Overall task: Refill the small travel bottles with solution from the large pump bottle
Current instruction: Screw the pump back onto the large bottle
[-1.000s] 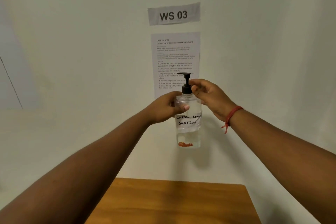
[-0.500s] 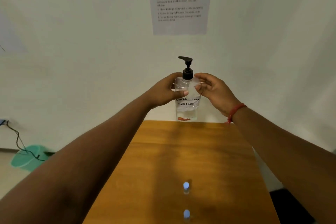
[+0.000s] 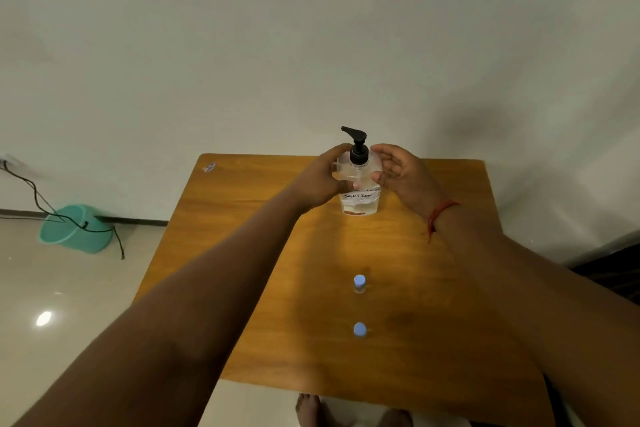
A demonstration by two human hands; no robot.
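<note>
The label's upper line on the pump bottle (image 3: 358, 184) was covered by fingers. Two small bottles (image 3: 360, 282) showed mainly blue caps. Bare feet (image 3: 308, 409) were cut off at the near edge.

Bare room: wooden table (image 3: 242, 253), white wall (image 3: 311, 45).

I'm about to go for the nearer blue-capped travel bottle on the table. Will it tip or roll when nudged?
The nearer travel bottle stands upright and looks small, so it is probably light and may tip under a sideways push. Its round blue cap suggests a round body that could roll once down. A grip from above seems safer. The wooden table looks smooth, so it may slide.
</note>
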